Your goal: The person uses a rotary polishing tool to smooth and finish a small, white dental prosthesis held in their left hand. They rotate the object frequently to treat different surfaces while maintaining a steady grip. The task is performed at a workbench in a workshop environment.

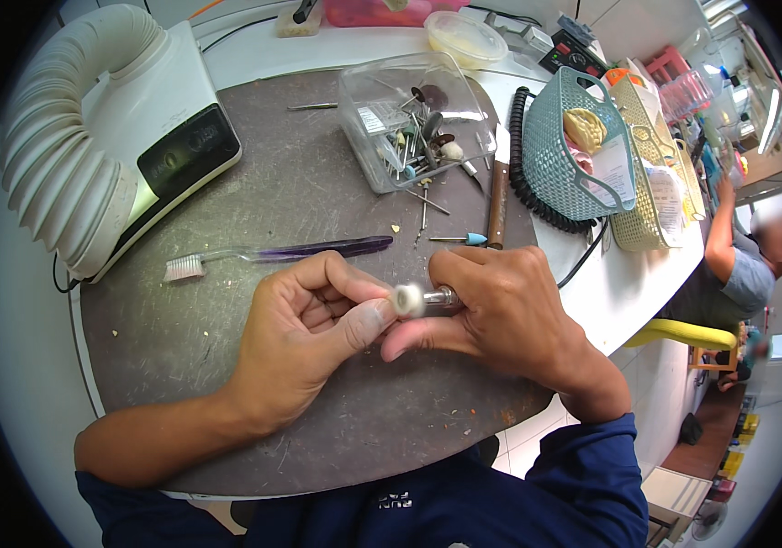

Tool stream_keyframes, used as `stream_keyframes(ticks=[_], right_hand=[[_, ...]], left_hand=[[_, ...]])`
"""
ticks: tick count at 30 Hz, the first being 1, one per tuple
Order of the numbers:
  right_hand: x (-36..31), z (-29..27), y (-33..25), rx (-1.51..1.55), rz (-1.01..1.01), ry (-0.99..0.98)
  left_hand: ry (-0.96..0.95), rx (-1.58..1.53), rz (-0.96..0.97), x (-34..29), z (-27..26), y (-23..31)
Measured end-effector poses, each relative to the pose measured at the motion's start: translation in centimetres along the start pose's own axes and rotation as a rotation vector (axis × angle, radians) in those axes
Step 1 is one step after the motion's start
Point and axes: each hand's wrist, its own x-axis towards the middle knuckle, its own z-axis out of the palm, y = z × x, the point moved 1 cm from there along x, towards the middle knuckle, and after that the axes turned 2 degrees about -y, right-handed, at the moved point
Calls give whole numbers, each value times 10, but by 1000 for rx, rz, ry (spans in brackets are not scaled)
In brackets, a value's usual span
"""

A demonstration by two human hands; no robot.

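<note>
White and blurred, a small round tip (406, 300) sits mid-frame on the left end of a shiny metal rod-shaped handpiece (442, 298), whose long axis runs nearly level, from the right hand (521, 297) toward the left fingertips. The right hand grips the handpiece; the left hand (304, 338), nearer the tip, has thumb and forefinger drawn together at its left edge, though what they pinch I cannot tell. At upper centre, a clear plastic box (371, 169) holds mixed shanked bits and discs. At upper right, a pale blue-green perforated basket (546, 160) holds yellow and pink items; the beige perforated basket (633, 221) beside it holds papers.
</note>
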Motion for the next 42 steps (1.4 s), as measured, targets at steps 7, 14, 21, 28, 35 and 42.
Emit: stream_keyframes(ticks=[7, 14, 21, 28, 35, 42], right_hand=[[0, 0, 0, -15, -3, 18], [1, 1, -1, -24, -1, 18], [0, -1, 0, -69, -17, -74], [1, -2, 1, -90, -10, -42], [1, 0, 1, -75, -24, -48], [1, -1, 1, -82, -12, -47]], left_hand=[[-16, -4, 4, 1, -1, -1], [-14, 25, -10, 0, -2, 0], [-13, 29, -11, 1, -2, 0], [-15, 39, -4, 1, -2, -1], [-12, 17, -6, 1, -1, 0], [-8, 22, -13, 1, -1, 0]])
